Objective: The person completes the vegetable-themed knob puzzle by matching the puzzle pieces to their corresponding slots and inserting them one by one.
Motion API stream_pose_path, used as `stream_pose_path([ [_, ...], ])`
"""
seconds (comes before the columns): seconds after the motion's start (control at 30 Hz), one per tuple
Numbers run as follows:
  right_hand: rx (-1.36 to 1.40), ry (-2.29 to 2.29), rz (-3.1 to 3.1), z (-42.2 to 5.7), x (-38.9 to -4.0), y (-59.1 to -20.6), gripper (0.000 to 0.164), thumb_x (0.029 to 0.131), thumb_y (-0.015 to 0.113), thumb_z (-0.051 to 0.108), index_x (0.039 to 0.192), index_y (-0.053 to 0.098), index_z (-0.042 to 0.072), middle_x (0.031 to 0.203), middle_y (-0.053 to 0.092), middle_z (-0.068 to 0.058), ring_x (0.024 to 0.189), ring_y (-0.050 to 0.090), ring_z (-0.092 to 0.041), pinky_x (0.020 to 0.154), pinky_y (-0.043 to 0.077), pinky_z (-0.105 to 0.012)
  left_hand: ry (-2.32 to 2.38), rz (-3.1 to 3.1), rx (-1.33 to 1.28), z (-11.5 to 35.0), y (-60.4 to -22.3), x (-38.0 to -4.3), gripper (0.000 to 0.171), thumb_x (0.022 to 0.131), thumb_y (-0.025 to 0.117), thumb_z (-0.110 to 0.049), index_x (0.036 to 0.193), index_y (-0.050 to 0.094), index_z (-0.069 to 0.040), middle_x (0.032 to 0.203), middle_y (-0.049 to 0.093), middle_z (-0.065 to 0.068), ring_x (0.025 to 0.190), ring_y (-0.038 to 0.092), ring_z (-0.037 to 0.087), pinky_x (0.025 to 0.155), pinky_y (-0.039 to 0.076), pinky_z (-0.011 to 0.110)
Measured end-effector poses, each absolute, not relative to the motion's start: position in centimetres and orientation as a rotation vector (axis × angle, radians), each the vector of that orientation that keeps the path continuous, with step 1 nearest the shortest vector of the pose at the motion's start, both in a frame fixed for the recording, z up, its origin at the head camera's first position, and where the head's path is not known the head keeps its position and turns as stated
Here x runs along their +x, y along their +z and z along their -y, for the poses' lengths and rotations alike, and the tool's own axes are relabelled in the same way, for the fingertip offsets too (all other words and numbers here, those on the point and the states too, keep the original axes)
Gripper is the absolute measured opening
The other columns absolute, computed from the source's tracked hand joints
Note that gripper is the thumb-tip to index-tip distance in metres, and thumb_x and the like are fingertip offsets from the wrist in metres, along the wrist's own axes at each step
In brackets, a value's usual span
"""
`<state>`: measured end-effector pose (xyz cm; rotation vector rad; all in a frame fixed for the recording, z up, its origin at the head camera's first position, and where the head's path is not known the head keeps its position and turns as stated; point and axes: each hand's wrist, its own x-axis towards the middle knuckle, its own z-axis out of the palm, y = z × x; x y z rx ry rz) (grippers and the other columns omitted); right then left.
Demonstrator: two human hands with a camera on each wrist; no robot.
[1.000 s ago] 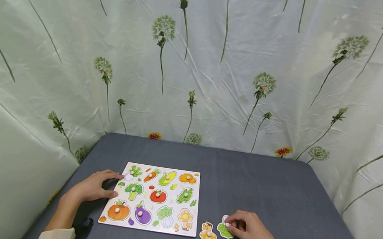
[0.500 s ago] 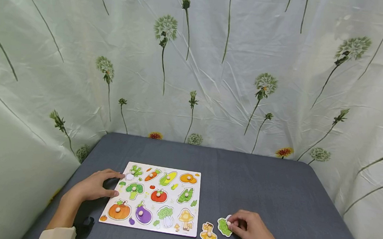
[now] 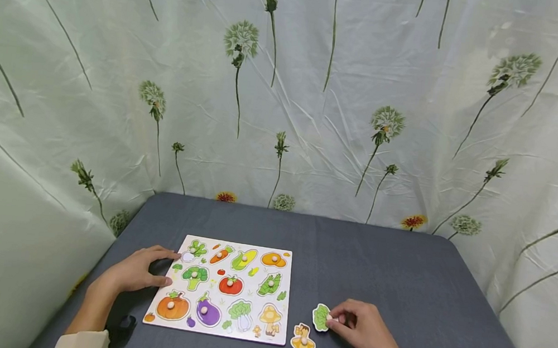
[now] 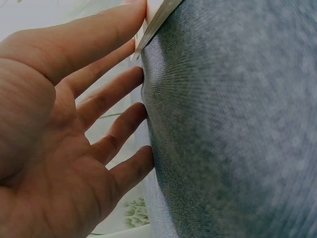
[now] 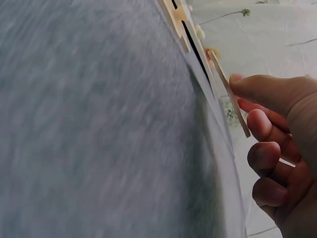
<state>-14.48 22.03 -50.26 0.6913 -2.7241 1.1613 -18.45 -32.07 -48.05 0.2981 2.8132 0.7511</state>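
My right hand (image 3: 362, 330) pinches a leafy green vegetable puzzle piece (image 3: 320, 317) by its white knob, right of the board. In the right wrist view the piece (image 5: 230, 94) is edge-on and tilted, raised off the cloth, with thumb and fingertips at its side. My left hand (image 3: 141, 270) rests at the left edge of the white vegetable puzzle board (image 3: 251, 300), thumb and index finger touching it, fingers spread and relaxed. A yellow mushroom piece (image 3: 303, 342) with a knob lies between the board and my right hand. The board's printed leafy green and mushroom spots have no knobs.
Several knobbed pieces sit in the board, among them a pumpkin (image 3: 174, 306), an eggplant (image 3: 208, 311) and a tomato (image 3: 230, 285). A dark grey cloth (image 3: 376, 267) covers the table. A flower-printed curtain (image 3: 325, 117) hangs behind and at the sides.
My right hand has lifted the leafy green piece and moved it slightly up and left, turning it. My left hand and the board stay in place.
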Motion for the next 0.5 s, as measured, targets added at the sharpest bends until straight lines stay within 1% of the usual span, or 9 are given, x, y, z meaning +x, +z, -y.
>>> stream_pose_path([
  [0.3, 0.642, 1.217, 2.753, -19.8, -14.9, -49.6, 0.013, 0.086, 0.085, 0.031, 0.082, 0.073, 0.028, 0.068, 0.056, 0.016, 0.053, 0.042, 0.005, 0.048, 0.037, -0.018, 0.739, -2.81, 0.301, 32.3, -48.1, -18.5, 0.07, 0.082, 0.085, -0.042, 0.142, 0.063, -0.014, 0.147, 0.05, 0.027, 0.136, 0.04, 0.06, 0.101, 0.038, 0.075],
  [0.5, 0.64, 1.254, 2.796, -17.8, -15.2, -49.1, 0.013, 0.086, 0.085, 0.031, 0.082, 0.073, 0.028, 0.068, 0.056, 0.014, 0.052, 0.041, 0.003, 0.049, 0.035, -0.017, 0.737, -2.808, 0.301, 32.2, -48.1, -18.5, 0.071, 0.082, 0.085, -0.043, 0.143, 0.063, -0.013, 0.148, 0.049, 0.029, 0.137, 0.038, 0.062, 0.101, 0.037, 0.076],
])
